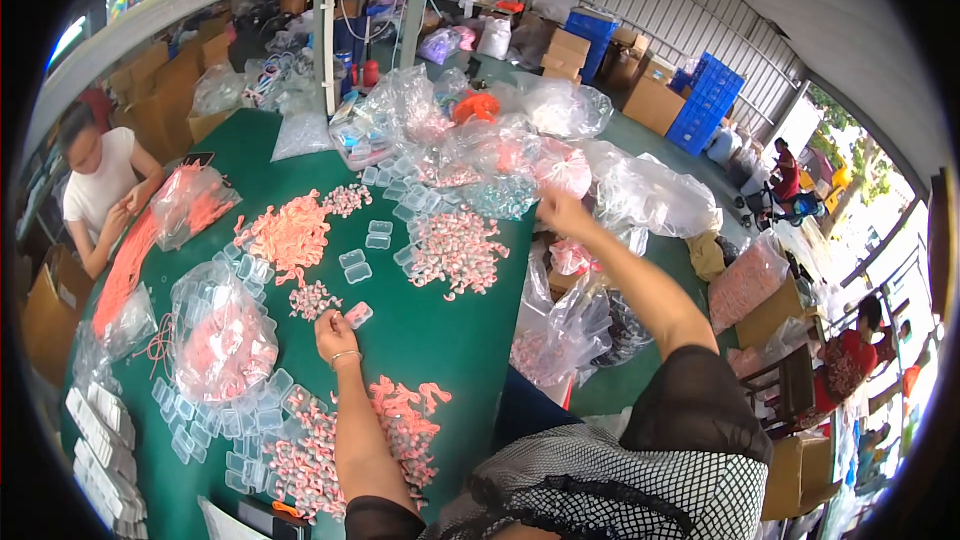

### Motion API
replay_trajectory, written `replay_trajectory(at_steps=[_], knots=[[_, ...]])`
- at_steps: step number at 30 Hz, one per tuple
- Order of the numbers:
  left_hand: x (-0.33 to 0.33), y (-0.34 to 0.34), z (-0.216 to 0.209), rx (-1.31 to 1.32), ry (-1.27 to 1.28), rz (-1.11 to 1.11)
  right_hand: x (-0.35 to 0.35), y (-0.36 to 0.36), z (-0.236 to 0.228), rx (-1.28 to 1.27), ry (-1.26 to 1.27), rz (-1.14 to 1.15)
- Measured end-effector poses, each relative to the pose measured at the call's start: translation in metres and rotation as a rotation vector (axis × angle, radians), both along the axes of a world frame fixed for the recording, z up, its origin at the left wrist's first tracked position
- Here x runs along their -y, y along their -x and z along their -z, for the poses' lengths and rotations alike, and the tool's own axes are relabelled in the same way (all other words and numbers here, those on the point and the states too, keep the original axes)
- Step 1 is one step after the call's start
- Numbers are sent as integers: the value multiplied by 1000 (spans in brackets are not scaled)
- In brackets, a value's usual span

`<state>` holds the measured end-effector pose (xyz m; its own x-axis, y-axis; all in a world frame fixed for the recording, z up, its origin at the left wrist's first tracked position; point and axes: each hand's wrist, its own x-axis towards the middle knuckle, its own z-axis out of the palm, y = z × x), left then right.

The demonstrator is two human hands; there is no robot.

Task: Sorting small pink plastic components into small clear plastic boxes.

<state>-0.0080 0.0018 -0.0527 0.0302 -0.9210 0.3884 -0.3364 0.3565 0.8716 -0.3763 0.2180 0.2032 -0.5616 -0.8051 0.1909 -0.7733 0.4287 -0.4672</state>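
Note:
My left hand (pixel 337 337) is over the green table (pixel 420 325) with its fingers curled together. Right beside its fingertips lies a small clear plastic box (pixel 358 314) with something pink in it. Just beyond is a little pile of pink-and-grey pieces (pixel 313 300). My right hand (pixel 563 212) reaches out to the table's far right edge, its fingers closed, next to clear plastic bags (pixel 510 197). What either hand grips is hidden. Two open clear boxes (pixel 355 266) lie between the hands, near a larger heap of pink-and-grey pieces (pixel 458 252).
Salmon-coloured cords (pixel 290 233) and a filled clear bag (pixel 225 335) cover the table's left part, with many clear boxes (pixel 190 430) around. Another person (pixel 105 180) sits at the left edge. Stacked blue crates (pixel 705 105) and cartons (pixel 655 103) stand farther back.

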Motion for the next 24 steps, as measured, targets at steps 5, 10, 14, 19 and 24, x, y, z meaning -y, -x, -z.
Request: replay_trajectory(at_steps=[5, 10, 14, 19, 24], knots=[[10, 12, -1, 81, 37, 22, -104, -72, 76, -54, 52, -178], [27, 9, 4, 72, 118, 59, -208, -130, 128, 116, -167, 40], [30, 11, 16, 80, 103, 81, -307, -150, 194, 279, -276, 263], [28, 12, 24, 19, 97, 111, -418, -185, 247, 425, -385, 585], [25, 9, 22, -10, 97, 52, -437, -180, 258, 546, -479, 702]])
